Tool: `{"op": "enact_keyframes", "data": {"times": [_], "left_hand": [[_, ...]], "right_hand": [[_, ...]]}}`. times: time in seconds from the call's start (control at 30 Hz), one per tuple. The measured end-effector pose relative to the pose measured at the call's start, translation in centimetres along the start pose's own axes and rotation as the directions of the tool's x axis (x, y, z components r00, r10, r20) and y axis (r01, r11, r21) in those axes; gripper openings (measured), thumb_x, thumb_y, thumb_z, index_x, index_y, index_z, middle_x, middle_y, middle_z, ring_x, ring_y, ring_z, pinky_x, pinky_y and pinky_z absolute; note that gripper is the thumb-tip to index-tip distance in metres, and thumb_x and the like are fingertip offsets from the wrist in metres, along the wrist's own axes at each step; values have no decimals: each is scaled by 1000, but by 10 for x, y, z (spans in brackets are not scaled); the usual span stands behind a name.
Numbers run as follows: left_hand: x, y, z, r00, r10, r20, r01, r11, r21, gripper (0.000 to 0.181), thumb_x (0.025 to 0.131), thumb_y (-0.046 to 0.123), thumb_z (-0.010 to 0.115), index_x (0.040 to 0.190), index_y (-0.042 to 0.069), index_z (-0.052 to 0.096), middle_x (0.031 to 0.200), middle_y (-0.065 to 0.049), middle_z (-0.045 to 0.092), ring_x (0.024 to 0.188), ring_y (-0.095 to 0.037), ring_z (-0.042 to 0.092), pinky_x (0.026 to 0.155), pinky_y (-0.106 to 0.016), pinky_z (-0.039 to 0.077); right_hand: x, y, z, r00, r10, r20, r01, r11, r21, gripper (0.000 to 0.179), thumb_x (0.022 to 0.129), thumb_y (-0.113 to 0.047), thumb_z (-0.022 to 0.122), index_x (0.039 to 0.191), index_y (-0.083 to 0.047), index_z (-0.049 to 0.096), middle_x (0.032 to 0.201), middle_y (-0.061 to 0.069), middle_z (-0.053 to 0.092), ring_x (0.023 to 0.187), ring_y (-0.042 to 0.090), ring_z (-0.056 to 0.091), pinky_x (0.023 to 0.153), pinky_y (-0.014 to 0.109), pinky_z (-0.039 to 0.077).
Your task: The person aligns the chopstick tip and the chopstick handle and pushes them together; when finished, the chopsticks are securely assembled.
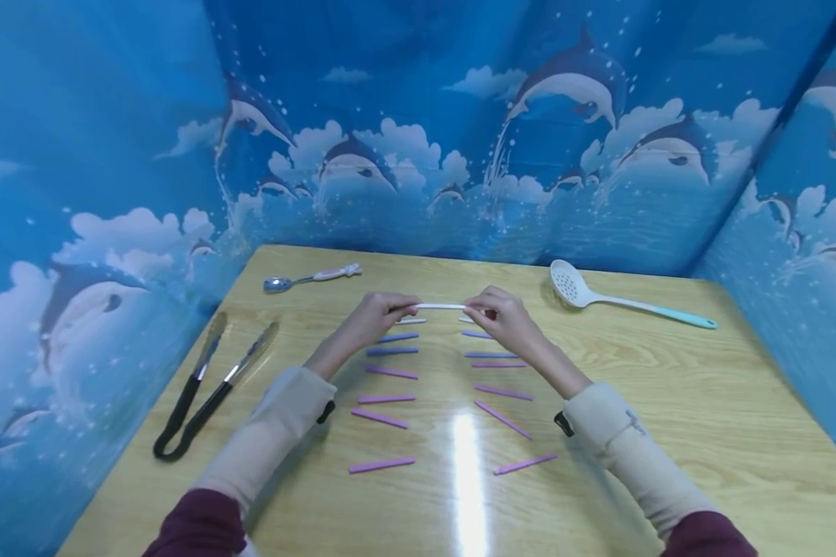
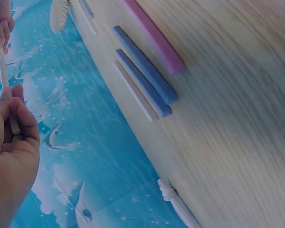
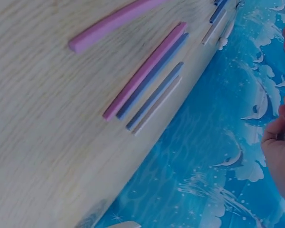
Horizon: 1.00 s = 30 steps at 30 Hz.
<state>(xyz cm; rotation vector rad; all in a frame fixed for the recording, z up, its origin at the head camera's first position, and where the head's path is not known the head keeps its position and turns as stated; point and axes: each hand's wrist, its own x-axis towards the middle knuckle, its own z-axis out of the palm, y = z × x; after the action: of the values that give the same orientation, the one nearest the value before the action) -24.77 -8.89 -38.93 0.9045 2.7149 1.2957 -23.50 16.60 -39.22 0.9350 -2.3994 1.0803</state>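
Note:
A thin white stick is held level above the far part of the table, between both hands. My left hand pinches its left end with thumb and fingers; in the left wrist view that end pokes out below the curled fingers. At the other end, my right hand grips the stick the same way. Beneath and nearer lie two columns of similar slim sticks, white at the far end, then blue, then purple-pink toward the front. The right column has a matching order, with a purple-pink stick nearest.
Black-handled metal tongs lie spread on the left of the wooden table. A spoon with a pinkish handle is at the back left. At the back right rests a white slotted skimmer. A blue dolphin curtain stands behind the table.

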Motion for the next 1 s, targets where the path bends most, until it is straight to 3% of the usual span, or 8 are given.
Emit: {"op": "enact_keyframes", "data": {"times": [0.23,0.37,0.5,0.6,0.77,1.0], "left_hand": [[5,-11,2,997,-59,46,58,998,8,30,97,13,54,121,-4,61,101,-18,69,78,-35,62,60,-24,47],[5,-18,2,997,-62,51,60,998,33,29,96,12,54,120,-4,62,107,-18,69,84,-31,65,64,-27,50],[5,-25,2,996,-58,63,54,997,64,28,97,12,54,119,-4,62,112,-18,67,95,-28,66,78,-31,55],[8,-30,2,994,-87,68,81,993,87,26,97,13,54,117,-2,63,112,-16,67,101,-26,64,86,-33,54],[13,-39,0,992,-105,72,97,989,110,23,95,9,57,115,0,64,112,-15,66,101,-26,63,87,-35,53],[22,-56,6,991,-125,39,121,989,86,23,94,9,59,114,0,65,109,-15,67,99,-25,63,86,-34,53]], "right_hand": [[-2,11,2,993,115,36,-114,993,-22,15,87,-1,65,100,3,71,89,13,59,80,24,58,66,29,52],[-4,19,2,993,107,47,-105,994,-43,12,85,-1,68,96,4,71,86,13,62,81,27,61,66,35,53],[-5,26,6,992,104,76,-102,994,-38,10,84,-1,68,93,5,70,84,14,62,80,28,62,67,35,53],[-2,31,10,991,103,88,-100,994,-43,10,85,-1,68,93,5,70,84,14,62,80,28,62,68,35,53],[5,38,15,987,123,100,-117,991,-64,10,84,-1,68,92,6,70,84,15,62,78,28,61,67,36,52],[11,52,22,965,227,133,-218,973,-74,12,86,-3,67,93,6,71,83,13,62,77,25,58,68,33,52]]}}
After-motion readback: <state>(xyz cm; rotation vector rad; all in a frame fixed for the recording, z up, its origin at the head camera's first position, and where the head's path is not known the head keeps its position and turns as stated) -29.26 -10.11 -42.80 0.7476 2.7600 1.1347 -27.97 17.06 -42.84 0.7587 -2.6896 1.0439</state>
